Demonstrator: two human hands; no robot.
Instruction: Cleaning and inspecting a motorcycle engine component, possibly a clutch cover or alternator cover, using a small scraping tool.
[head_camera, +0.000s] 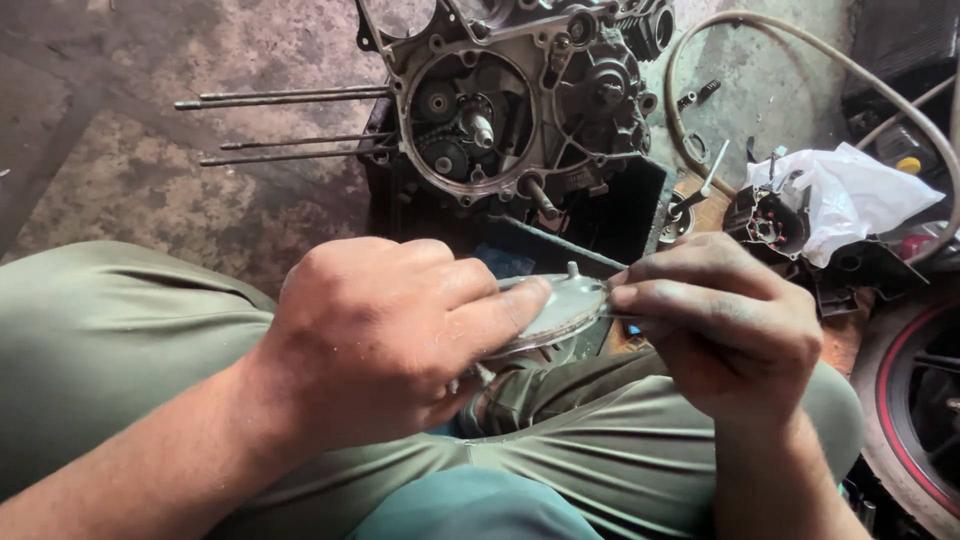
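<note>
The left hand (385, 335) holds a round metal cover (555, 312) from the side, with the fingers closed around its edge and the forefinger lying flat along its shiny face, so the grip is firmly shut on this part. The right hand (725, 320) meets the cover at its opposite edge; its thumb and fingers are pinched together there and seem to press a thin dark tool or scraper against the rim, but the tool is almost hidden and I cannot tell exactly what it is. The cover is in the air just above the person's knees, which are in olive green trousers (110, 330), and it is tilted a little, with a small stud standing up at its top edge. Beyond the cover, further from the person, an opened engine block (520, 95) stands on a dark crate (620, 210), and gears and a shaft are visible inside its round opening. Long thin studs (290, 125) stick out from the engine to the side of the left hand. On the other side of the engine lie a pale hose (800, 45) curved on the concrete floor (150, 170), a white plastic bag (850, 195) over some dark parts, and, near the right hand, a part of a wheel with a red rim (915, 410)
</note>
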